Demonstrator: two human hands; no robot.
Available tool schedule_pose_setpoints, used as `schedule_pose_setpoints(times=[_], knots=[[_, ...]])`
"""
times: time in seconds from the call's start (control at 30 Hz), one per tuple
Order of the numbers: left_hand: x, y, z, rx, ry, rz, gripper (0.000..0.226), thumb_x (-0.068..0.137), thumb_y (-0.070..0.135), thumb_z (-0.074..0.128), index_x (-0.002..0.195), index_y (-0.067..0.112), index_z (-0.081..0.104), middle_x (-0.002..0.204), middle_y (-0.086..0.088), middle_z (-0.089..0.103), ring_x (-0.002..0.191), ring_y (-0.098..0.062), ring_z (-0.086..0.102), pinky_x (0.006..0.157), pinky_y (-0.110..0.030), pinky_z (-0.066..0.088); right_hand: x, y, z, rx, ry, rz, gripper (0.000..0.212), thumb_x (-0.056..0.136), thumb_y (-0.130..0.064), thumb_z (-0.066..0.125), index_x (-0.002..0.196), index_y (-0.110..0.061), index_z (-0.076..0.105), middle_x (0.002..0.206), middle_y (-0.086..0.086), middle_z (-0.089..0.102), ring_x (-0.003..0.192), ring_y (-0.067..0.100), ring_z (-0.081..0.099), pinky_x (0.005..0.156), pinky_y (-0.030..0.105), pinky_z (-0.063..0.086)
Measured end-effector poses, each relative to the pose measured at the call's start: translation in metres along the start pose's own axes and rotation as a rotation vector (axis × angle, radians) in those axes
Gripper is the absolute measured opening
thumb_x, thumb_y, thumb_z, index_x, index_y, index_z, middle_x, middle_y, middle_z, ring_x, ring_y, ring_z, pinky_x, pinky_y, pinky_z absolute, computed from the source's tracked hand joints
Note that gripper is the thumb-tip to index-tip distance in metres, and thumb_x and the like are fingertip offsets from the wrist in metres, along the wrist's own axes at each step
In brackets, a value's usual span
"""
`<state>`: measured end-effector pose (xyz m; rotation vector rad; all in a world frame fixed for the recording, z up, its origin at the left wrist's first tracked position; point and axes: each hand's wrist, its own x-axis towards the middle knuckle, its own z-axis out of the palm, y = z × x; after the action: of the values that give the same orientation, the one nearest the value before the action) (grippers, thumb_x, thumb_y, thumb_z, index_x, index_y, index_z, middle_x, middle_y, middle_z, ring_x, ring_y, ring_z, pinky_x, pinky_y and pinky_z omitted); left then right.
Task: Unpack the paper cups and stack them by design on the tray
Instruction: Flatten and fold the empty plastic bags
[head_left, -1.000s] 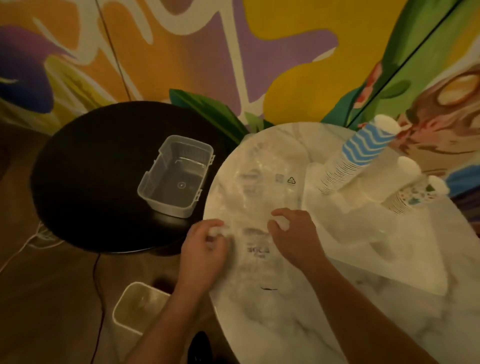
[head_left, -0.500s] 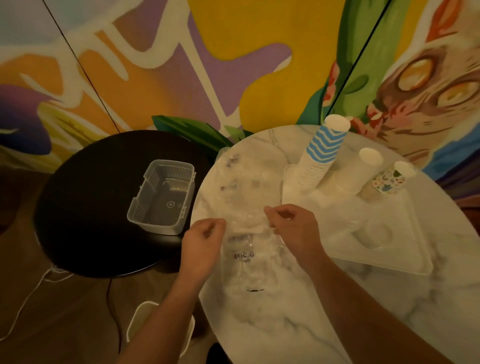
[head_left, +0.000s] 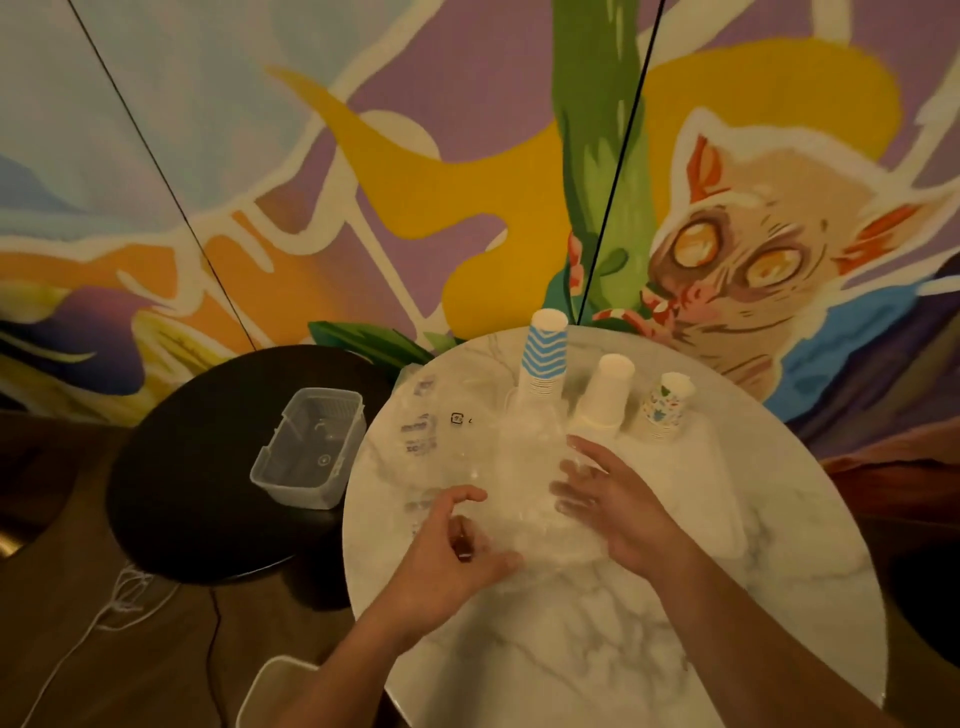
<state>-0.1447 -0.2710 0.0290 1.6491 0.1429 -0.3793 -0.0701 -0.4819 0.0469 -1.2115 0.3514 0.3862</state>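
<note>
A person's two bare hands are working a crumpled clear plastic wrapper (head_left: 519, 488) at the near-centre of a round marble surface (head_left: 623, 649), w/ a painted wall mural (head_left: 753, 249) of a wide-eyed animal filling the far bkgd.

Far left, a dark round side surface (head_left: 182, 493) is carrying an open clear plastic container (head_left: 309, 452), w/ a white cord (head_left: 104, 618) trailing on the floor below it. At the near edge, the rim of a white bin (head_left: 260, 691) is showing under the left forearm.

The left hand (head_left: 452, 551) is sitting at the wrapper's near-left edge, fingers curling in, thumb and forefinger arching apart; it appears to be gripping the plastic, though the film is too clear and blurred to be sure. More printed clear film (head_left: 421, 431) is lying flat on the marble just left of the crumpled mass.

The right hand (head_left: 608, 499) is resting on the wrapper's right side, fingers straight and spread wide, pressing into the plastic.

Beyond the hands, three upside-down cup stacks are standing in a row at the far side of a clear tray (head_left: 717, 499): the blue zigzag stack (head_left: 543, 358), tallest, at left; the plain white stack (head_left: 605, 395) in the middle; the short multicolour-print stack (head_left: 665, 408) at right. The stacks are standing near one another but apart. The wrapper's far end is reaching the foot of the blue zigzag stack.
</note>
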Motion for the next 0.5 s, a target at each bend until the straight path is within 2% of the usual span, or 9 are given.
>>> schedule_pose_setpoints(times=[0.07, 0.1, 0.13, 0.2, 0.3, 0.4, 0.5], knots=[[0.000, 0.011, 0.014, 0.008, 0.002, -0.104, 0.069, 0.070, 0.069, 0.076, 0.126, 0.043, 0.045, 0.094, -0.009, 0.066, 0.094, -0.022, 0.068, 0.095, -0.040, 0.055, -0.017, -0.013, -0.013, -0.054, -0.038, -0.061, 0.048, 0.095, 0.011, 0.050, 0.132, -0.019, 0.059, 0.102, 0.005, 0.066, 0.075, 0.018, 0.069, 0.063, 0.029, 0.056], [0.002, 0.017, 0.021, -0.017, 0.042, -0.137, 0.070, 0.072, 0.076, 0.069, 0.127, 0.040, 0.045, 0.098, -0.008, 0.069, 0.098, -0.022, 0.069, 0.093, -0.040, 0.055, -0.023, -0.019, -0.019, -0.067, -0.056, -0.082, 0.049, 0.094, 0.011, 0.051, 0.131, -0.020, 0.060, 0.100, 0.003, 0.067, 0.075, 0.018, 0.068, 0.064, 0.030, 0.055], [0.005, 0.024, 0.028, -0.043, 0.078, -0.142, 0.067, 0.077, 0.076, 0.064, 0.127, 0.035, 0.047, 0.101, -0.007, 0.070, 0.100, -0.022, 0.070, 0.090, -0.040, 0.056, -0.030, -0.025, -0.025, -0.073, -0.073, -0.102, 0.050, 0.094, 0.012, 0.051, 0.130, -0.022, 0.060, 0.098, 0.002, 0.068, 0.075, 0.018, 0.068, 0.065, 0.031, 0.054], [0.016, 0.038, 0.038, -0.098, 0.103, -0.113, 0.045, 0.089, 0.056, 0.064, 0.122, 0.024, 0.058, 0.106, -0.005, 0.074, 0.099, -0.022, 0.072, 0.084, -0.038, 0.057, -0.039, -0.036, -0.034, -0.075, -0.100, -0.134, 0.052, 0.093, 0.013, 0.051, 0.129, -0.022, 0.060, 0.096, 0.002, 0.069, 0.074, 0.019, 0.067, 0.068, 0.033, 0.052], [0.029, 0.057, 0.047, -0.126, 0.102, 0.019, 0.016, 0.098, 0.023, 0.064, 0.106, 0.011, 0.071, 0.099, -0.004, 0.075, 0.091, -0.021, 0.070, 0.078, -0.033, 0.056, -0.049, -0.049, -0.047, -0.077, -0.100, -0.147, 0.040, 0.093, 0.002, 0.058, 0.126, -0.021, 0.062, 0.095, 0.004, 0.071, 0.077, 0.022, 0.069, 0.072, 0.037, 0.053], [0.035, 0.073, 0.050, -0.086, 0.104, 0.095, 0.008, 0.097, 0.019, 0.066, 0.094, 0.014, 0.071, 0.095, -0.008, 0.069, 0.090, -0.020, 0.065, 0.080, -0.032, 0.055, -0.054, -0.063, -0.058, -0.104, -0.071, -0.143, 0.024, 0.097, -0.020, 0.061, 0.121, -0.015, 0.067, 0.092, 0.006, 0.070, 0.077, 0.025, 0.068, 0.071, 0.039, 0.054], [0.037, 0.084, 0.056, -0.054, 0.086, 0.134, 0.011, 0.096, 0.015, 0.066, 0.087, 0.011, 0.069, 0.101, -0.017, 0.073, 0.089, -0.021, 0.068, 0.082, -0.033, 0.056, -0.054, -0.073, -0.066, -0.168, 0.032, -0.210, 0.032, 0.099, -0.036, 0.058, 0.107, -0.009, 0.073, 0.091, 0.009, 0.071, 0.076, 0.023, 0.068, 0.069, 0.037, 0.055]])
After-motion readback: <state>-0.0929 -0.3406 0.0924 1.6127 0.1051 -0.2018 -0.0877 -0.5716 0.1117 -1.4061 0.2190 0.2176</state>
